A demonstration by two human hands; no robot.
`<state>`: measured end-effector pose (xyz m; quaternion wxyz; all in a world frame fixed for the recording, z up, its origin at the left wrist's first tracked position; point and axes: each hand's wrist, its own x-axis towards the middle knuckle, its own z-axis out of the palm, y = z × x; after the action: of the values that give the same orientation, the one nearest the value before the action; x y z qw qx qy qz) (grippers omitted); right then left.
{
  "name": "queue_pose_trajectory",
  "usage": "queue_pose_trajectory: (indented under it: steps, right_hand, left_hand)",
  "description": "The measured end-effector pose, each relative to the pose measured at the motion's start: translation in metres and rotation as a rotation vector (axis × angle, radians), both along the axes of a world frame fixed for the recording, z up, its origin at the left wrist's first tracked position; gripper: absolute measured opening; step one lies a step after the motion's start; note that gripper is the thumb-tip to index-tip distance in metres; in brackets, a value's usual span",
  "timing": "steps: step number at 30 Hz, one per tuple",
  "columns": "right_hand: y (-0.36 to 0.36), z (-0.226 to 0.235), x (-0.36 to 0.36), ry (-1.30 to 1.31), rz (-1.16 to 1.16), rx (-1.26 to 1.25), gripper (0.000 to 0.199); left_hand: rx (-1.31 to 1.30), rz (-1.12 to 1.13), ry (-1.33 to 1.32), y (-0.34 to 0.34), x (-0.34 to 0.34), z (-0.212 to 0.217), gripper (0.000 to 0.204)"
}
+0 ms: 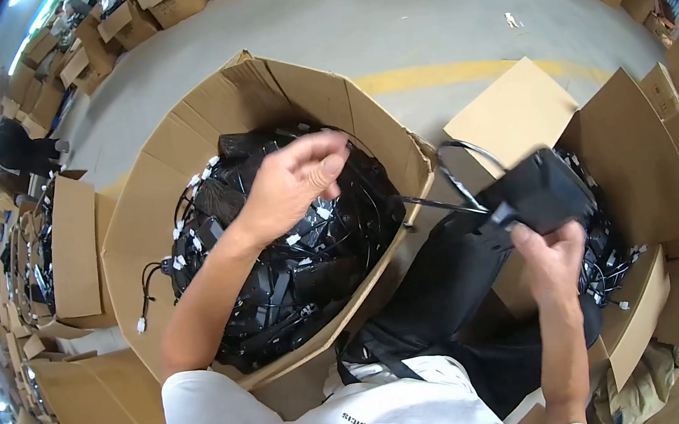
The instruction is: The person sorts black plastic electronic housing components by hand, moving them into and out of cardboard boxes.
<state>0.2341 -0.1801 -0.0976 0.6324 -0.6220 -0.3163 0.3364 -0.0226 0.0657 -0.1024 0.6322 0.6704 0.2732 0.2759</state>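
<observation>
My right hand [553,261] grips a flat black box-shaped device [538,190] by its near edge, thumb on top. A dark cable [451,201] runs from it leftward, over the rim of the large cardboard box [133,239]; another loop of cable rises beside the device. Over that box hangs my left hand [292,179], fingers curled together and slightly blurred, with nothing visible in them. Below it lies a heap of black devices and cables [306,281] with white connectors. My left forearm hides part of the heap.
At my right stands an open cardboard box [633,165] with more black cables [608,262]. A box of similar items [74,247] sits to the left. Many cartons line the floor's edges, with a yellow floor stripe [433,75] ahead. Another person [9,144] bends over at far left.
</observation>
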Motion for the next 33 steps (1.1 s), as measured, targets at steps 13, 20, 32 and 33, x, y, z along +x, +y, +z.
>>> queue_pose_trajectory:
  steps: [13,20,32,33]
  right_hand:
    - [-0.022,-0.004,0.042,-0.186,-0.207,-0.005,0.029]
    - [0.008,0.029,0.065,0.476,-0.267,0.356,0.037]
    - [0.045,0.003,-0.075,0.732,0.144,0.233,0.036]
    - [0.042,0.002,-0.076,0.690,0.209,0.198,0.037]
  left_hand:
    - [-0.117,0.143,0.668,-0.020,-0.126,-0.176,0.044]
    - [-0.354,0.427,-0.038,-0.012,-0.078,-0.042,0.038]
    - [-0.614,0.074,-0.502,-0.107,0.010,-0.003,0.062]
    - [-0.580,0.034,-0.477,-0.107,0.008,-0.005,0.075]
